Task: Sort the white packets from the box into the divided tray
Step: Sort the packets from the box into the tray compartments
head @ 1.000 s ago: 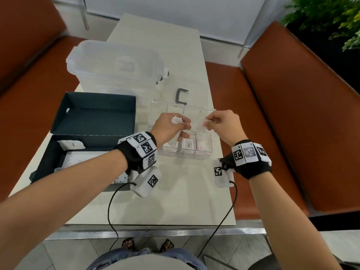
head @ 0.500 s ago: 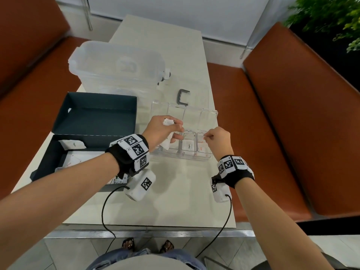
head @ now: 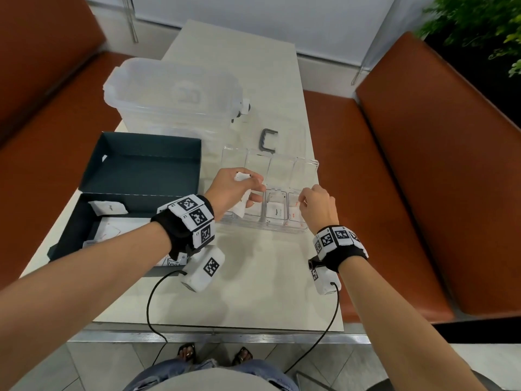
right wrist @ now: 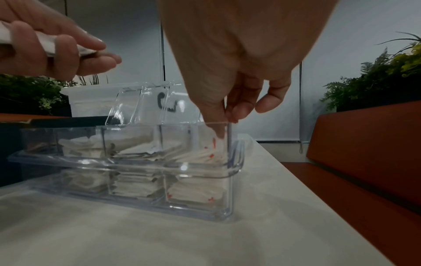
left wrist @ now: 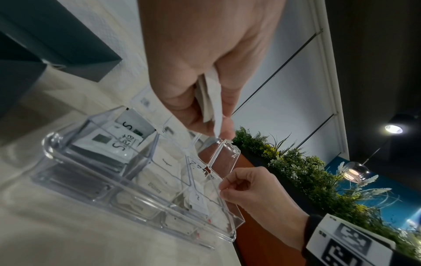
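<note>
On the pale table (head: 253,292), we find the clear divided tray (head: 262,228) just right of the dark open box (head: 84,230), its lid flaps standing open. Our left hand (head: 234,193) hovers over the tray's left end, fingers curled round a small bunch of white packets (head: 242,206). Our right hand (head: 317,208) reaches into the rightmost compartment, thumb and forefinger pinching a red-printed packet (right wrist: 213,144) against the tray wall. Packets already lie stacked in the compartments; more remain in the box. A clear lidded container (head: 174,94) sits behind.
</note>
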`<state>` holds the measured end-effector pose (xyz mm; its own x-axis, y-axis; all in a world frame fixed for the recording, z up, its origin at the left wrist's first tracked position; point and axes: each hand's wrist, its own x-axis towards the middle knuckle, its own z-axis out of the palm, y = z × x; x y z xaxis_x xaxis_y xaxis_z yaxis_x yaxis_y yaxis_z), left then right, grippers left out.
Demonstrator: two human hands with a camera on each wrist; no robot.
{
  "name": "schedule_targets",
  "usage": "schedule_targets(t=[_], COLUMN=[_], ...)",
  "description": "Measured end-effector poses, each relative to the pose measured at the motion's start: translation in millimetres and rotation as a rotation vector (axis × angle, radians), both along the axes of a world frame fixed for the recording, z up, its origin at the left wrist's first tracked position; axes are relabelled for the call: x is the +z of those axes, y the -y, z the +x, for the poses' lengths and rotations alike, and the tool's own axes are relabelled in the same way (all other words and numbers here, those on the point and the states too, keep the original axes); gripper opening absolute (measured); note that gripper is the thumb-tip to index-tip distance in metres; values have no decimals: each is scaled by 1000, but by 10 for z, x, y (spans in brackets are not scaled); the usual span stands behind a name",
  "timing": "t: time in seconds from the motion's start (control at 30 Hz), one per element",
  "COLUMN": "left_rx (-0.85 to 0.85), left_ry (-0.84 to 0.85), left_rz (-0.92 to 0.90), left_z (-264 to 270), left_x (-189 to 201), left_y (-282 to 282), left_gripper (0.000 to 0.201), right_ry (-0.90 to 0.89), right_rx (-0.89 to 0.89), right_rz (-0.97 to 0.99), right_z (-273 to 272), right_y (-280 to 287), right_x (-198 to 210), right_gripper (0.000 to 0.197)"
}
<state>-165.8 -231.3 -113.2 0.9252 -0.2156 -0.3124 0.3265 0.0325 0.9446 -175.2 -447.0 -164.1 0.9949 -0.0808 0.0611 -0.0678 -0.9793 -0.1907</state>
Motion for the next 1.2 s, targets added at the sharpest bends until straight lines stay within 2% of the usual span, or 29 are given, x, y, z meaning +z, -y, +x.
schedule_targets(t=[0.2,0.57,0.7,0.8,0.93,1.0,1.1,1.17,1.2], left_rx=[21,19,26,31,38,45,57,54,50], left_ry=[-47,-46,-47,-56,-133,-175,-235,-267,-273], left_rz=[-4,-9,0,-7,-80,-137,-213,-177,-124], left_z=[4,-20,-14,-8,-10,-15,-39,-41,-42], left_x=[50,62,55,54,80,109,159,185,195], left_y=[37,27,7,-15,-12,14,73,98,103], left_gripper=[13,15,16,18,34,40,45,44,44], right_ry=[55,33,-20,-18,-6,90,202,132,69], right_rx=[13,19,42,26,4,1,48,115,163], right_rz=[43,-119,-99,-24,65,198,513,703,728], right_z=[-17,14,10,7,-50,-75,-166,-251,-276], right_y=[3,-77,-95,-44,-17,-85,-337,-540,-621], right_x=[3,15,-1,35,162,295,515,605,624], right_gripper=[16,15,18,21,23,19,10,25,37])
